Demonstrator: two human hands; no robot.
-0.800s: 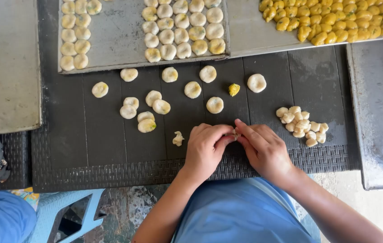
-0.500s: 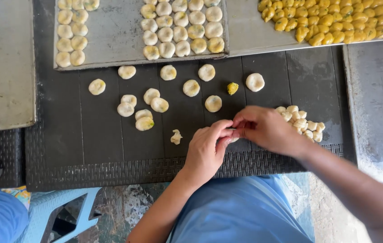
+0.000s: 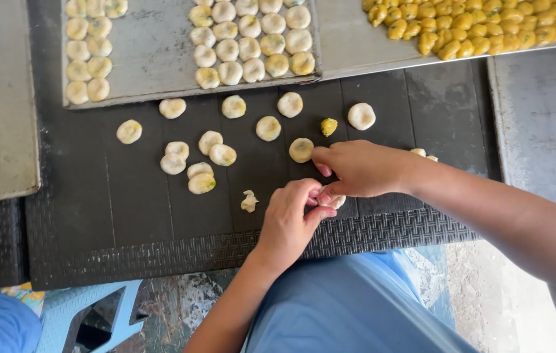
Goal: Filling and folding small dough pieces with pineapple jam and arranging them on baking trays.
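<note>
pinching a small pale dough piece (image 3: 333, 199) at lower centre between closed fingertips, the left hand (image 3: 289, 222) and right hand (image 3: 356, 168) work while flattened rounds (image 3: 211, 153) dot the black mat (image 3: 95, 216), upper-left grey metal tray (image 3: 154, 59) only part filled.

**Bare arms, light blue clothing**

Both forearms are bare up to the left hand (image 3: 289, 222) and the right hand (image 3: 356, 168), with no rings, watch or gloves. Below the hands, plain light blue cloth covers the lap (image 3: 350, 307), smooth and unpatterned.
</note>
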